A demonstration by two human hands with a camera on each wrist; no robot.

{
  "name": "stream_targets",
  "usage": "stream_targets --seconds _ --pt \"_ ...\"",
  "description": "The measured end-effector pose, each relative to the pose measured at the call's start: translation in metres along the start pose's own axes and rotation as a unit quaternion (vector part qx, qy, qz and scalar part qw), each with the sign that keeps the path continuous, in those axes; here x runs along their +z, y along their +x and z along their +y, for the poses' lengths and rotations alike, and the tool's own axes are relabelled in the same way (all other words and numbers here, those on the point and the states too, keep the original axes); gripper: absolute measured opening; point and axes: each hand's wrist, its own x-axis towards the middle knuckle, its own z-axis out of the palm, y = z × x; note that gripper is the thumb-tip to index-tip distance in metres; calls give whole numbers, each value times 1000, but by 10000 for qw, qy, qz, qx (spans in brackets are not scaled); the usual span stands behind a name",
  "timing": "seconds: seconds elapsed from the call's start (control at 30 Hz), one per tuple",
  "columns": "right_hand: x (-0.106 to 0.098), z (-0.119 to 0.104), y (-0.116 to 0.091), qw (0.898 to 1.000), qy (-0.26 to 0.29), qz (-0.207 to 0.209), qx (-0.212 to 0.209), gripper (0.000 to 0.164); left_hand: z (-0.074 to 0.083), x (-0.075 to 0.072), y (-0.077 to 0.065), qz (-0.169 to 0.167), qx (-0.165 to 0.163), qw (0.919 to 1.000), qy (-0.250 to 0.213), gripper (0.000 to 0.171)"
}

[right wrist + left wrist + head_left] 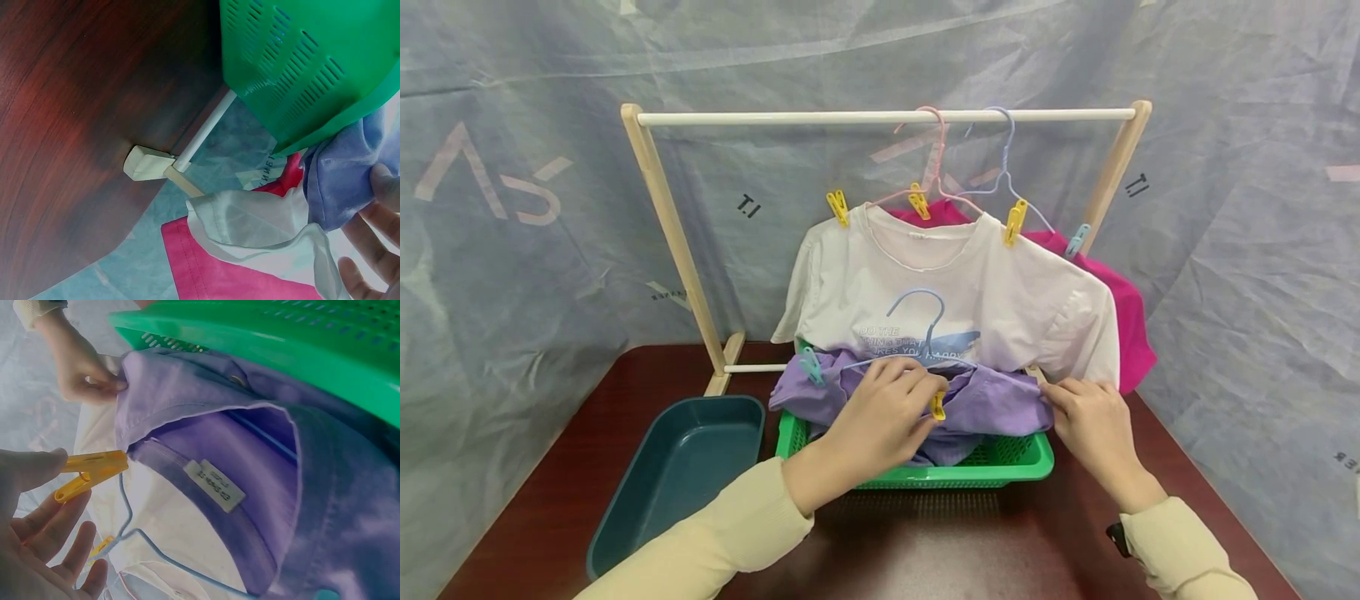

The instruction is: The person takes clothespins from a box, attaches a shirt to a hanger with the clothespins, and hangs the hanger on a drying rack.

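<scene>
My left hand (880, 417) pinches a yellow clothespin (94, 472) between thumb and fingers, beside the neckline of a purple shirt (1003, 402). In the left wrist view its tip touches or nearly touches the collar edge. A blue hanger (929, 340) sits inside the shirt, its hook standing up through the neck. A light blue clothespin (810, 367) is on the shirt's left shoulder area. My right hand (1093, 429) pinches the shirt's right end, seen also as purple cloth (340, 178) in the right wrist view. The shirt lies over a green basket (1033, 467).
Behind, a drying rack (737, 118) carries a white T-shirt (842, 267) on a pink hanger (940, 154) and a magenta garment (1131, 325) on a blue hanger (1004, 158), with clothespins on them. A dark teal tray (677, 467) stands on the table (940, 542) at left.
</scene>
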Motion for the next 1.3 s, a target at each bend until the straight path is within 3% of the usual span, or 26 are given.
stream_targets --seconds 0.27,0.63,0.9,1.3 --pt "-1 0 -1 10000 17 56 12 14 10 7 20 -51 215 9995 215 28" --pt "0 -1 -2 10000 -16 5 4 15 22 23 50 221 468 9972 543 23" --pt "0 -1 -1 10000 -43 -1 -39 15 21 36 69 451 395 9969 515 13" --pt "0 0 -2 10000 -18 1 -66 20 21 50 86 102 155 9978 630 16"
